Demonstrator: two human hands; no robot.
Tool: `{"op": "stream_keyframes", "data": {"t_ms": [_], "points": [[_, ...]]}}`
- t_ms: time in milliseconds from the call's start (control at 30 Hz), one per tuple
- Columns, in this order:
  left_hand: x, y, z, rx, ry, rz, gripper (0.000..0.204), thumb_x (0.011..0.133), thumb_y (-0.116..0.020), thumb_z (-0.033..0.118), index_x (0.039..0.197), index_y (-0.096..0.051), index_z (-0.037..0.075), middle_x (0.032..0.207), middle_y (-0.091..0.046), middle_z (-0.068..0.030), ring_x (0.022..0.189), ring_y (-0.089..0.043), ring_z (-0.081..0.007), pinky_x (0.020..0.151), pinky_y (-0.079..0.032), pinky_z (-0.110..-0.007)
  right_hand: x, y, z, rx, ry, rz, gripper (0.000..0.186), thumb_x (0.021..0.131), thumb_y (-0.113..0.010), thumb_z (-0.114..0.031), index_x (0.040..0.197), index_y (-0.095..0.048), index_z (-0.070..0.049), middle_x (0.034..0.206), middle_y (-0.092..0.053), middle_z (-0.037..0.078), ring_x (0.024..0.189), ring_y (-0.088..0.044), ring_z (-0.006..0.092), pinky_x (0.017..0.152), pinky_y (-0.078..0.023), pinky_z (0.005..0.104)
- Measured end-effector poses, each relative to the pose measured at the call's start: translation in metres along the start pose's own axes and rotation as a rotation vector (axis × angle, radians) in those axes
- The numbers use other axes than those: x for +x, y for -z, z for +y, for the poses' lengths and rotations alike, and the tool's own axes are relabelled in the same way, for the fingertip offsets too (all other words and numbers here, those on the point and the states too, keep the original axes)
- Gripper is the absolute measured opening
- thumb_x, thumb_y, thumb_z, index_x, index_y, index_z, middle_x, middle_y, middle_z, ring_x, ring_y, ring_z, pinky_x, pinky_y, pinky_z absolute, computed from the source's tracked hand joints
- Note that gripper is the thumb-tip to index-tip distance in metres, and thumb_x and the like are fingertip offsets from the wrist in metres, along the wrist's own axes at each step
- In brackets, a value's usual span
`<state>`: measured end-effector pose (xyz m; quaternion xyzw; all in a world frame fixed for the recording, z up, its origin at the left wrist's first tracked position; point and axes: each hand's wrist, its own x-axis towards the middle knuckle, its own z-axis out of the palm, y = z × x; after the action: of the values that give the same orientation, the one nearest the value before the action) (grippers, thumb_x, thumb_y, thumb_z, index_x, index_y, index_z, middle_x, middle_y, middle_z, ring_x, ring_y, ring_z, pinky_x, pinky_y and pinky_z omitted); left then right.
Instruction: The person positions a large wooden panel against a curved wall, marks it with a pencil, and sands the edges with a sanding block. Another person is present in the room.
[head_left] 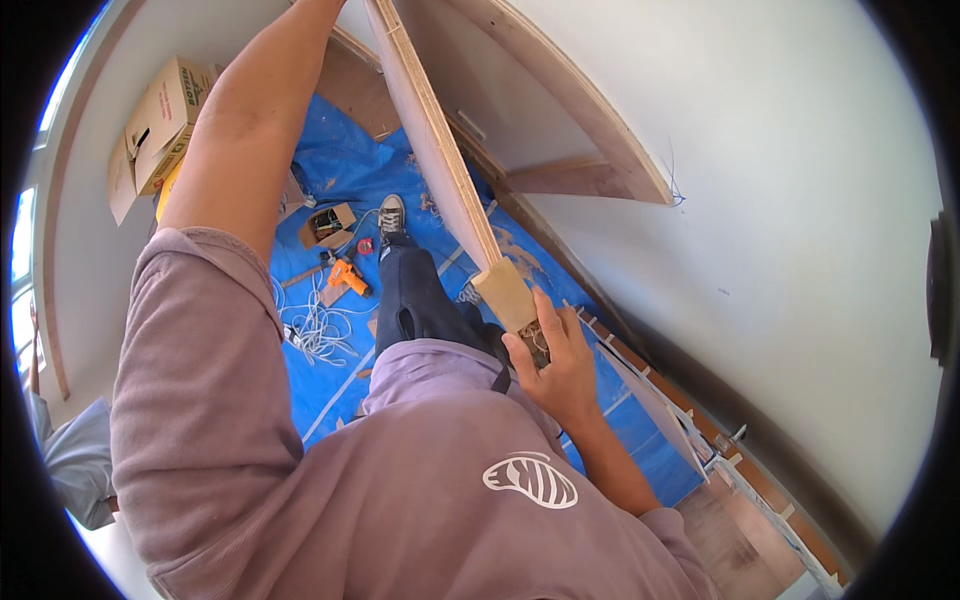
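My right hand [562, 362] grips a small tan wooden block that looks like a hand plane [505, 293], fingers on its far side and thumb on its near side. Curly shavings show at its near end, beside my thumb. The plane sits at the near end of a long plywood panel [440, 140], whose layered edge runs away toward the top of the view. My left arm reaches up along the left side of this panel. The left hand itself lies beyond the top edge, so what it touches is hidden.
A blue tarp [345, 150] covers the floor. On it lie an orange power tool [348, 277], a coiled white cord [320, 330] and a small open box [328, 226]. A large carton [165, 125] stands at left. A plywood frame [590, 100] leans against the white wall [790, 200].
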<state>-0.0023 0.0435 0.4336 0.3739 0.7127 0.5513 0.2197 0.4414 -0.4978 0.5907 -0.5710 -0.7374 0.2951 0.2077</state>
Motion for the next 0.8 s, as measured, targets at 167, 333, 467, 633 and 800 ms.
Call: {"op": "stream_keyframes", "data": {"t_ms": [167, 333, 467, 633, 800], "points": [[0.003, 0.001, -0.001, -0.018, -0.009, 0.007, 0.058, 0.116, -0.043, 0.045, 0.158, -0.051, 0.006, 0.158, -0.060, -0.0240, 0.147, -0.055, -0.0389, 0.124, -0.041, -0.045, 0.112, -0.039, -0.017, 0.003, 0.160, 0.141, 0.062, 0.101, -0.079, -0.028, 0.155, -0.059, -0.004, 0.110, -0.066, 0.025, 0.089, -0.074, 0.0418, 0.073, -0.062, 0.0475], [0.010, -0.001, 0.007, -0.014, -0.040, 0.006, 0.057, 0.115, -0.044, 0.044, 0.156, -0.053, 0.005, 0.156, -0.061, -0.0241, 0.146, -0.057, -0.0386, 0.124, -0.042, -0.045, 0.305, -0.087, -0.058, -0.053, 0.200, 0.179, 0.061, 0.102, -0.073, -0.042, 0.148, -0.062, -0.004, 0.115, -0.068, 0.027, 0.100, -0.075, 0.0475, 0.082, -0.062, 0.0546], [0.011, -0.002, -0.001, -0.002, -0.046, 0.014, 0.057, 0.115, -0.045, 0.044, 0.155, -0.055, 0.005, 0.154, -0.063, -0.0242, 0.145, -0.058, -0.0383, 0.123, -0.042, -0.045, 0.288, -0.092, -0.049, -0.020, 0.201, 0.164, 0.061, 0.100, -0.076, -0.040, 0.149, -0.064, -0.004, 0.112, -0.070, 0.025, 0.102, -0.074, 0.0451, 0.087, -0.061, 0.0525], [0.014, -0.010, -0.011, 0.004, -0.079, 0.027, 0.056, 0.114, -0.046, 0.043, 0.153, -0.057, 0.004, 0.152, -0.064, -0.0243, 0.144, -0.059, -0.0379, 0.123, -0.043, -0.045, 0.119, -0.034, -0.011, 0.017, 0.149, 0.061, 0.061, 0.103, -0.076, -0.030, 0.154, -0.058, -0.002, 0.118, -0.068, 0.026, 0.102, -0.072, 0.0460, 0.084, -0.061, 0.0502], [0.009, -0.010, -0.009, -0.028, -0.070, 0.082, 0.055, 0.114, -0.047, 0.042, 0.154, -0.057, 0.005, 0.152, -0.064, -0.0240, 0.144, -0.059, -0.0378, 0.123, -0.043, -0.046, 0.042, 0.001, -0.024, 0.046, 0.057, 0.023, 0.063, 0.101, -0.078, -0.030, 0.155, -0.059, -0.004, 0.123, -0.067, 0.027, 0.101, -0.072, 0.0461, 0.079, -0.061, 0.0501]]}}
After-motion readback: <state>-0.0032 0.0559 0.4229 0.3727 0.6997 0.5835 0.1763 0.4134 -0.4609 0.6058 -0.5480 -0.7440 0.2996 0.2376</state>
